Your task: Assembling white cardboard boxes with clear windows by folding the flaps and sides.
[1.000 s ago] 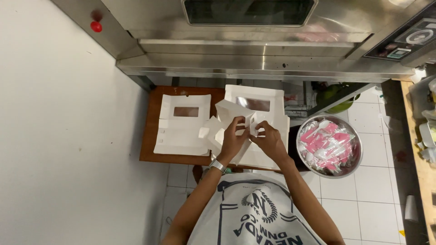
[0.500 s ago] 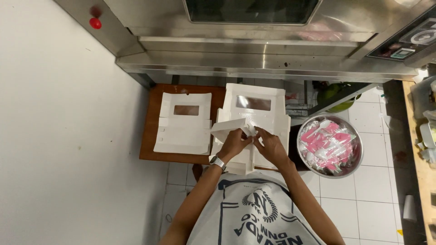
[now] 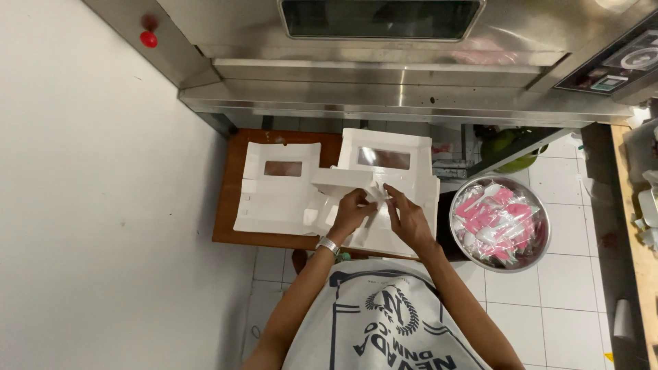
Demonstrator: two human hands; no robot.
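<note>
Lying flat on the brown wooden counter (image 3: pixel 229 219), a white cardboard box blank (image 3: pixel 274 195) with a small rectangular window sits at the left, its flaps spread out. Just right of it a second white box (image 3: pixel 397 171) with a wider clear window rests partly over the counter's right edge. Between the two, a half-folded white box piece (image 3: pixel 343 181) stands raised, one long panel lifted above the flat sheets.

Both hands meet over this folded piece. The left hand (image 3: pixel 353 209), with a metal watch (image 3: pixel 327 244) at the wrist, curls its fingers (image 3: pixel 361 199) around the near edge of the raised panel, gripping the cardboard from the left. The right hand (image 3: pixel 406 218) comes in from the right, and its fingers (image 3: pixel 391 195) pinch a small white flap just beside the left fingertips; the two hands are almost touching. The cardboard being folded lies under and between the fingertips, near the middle of the counter, overlapping both flat boxes.

To the right, on the white tiled floor (image 3: pixel 507 329), a round metal bowl (image 3: pixel 534 253) holds a heap of small pink and white packets in clear wrap. Behind the counter a large stainless steel oven (image 3: pixel 384 82) fills the top of the view, with a dark glass door, a red round knob (image 3: pixel 148 39) at its left corner and a dark control panel (image 3: pixel 617 65) at the right. A green round object (image 3: pixel 504 144) shows under the oven frame
</note>
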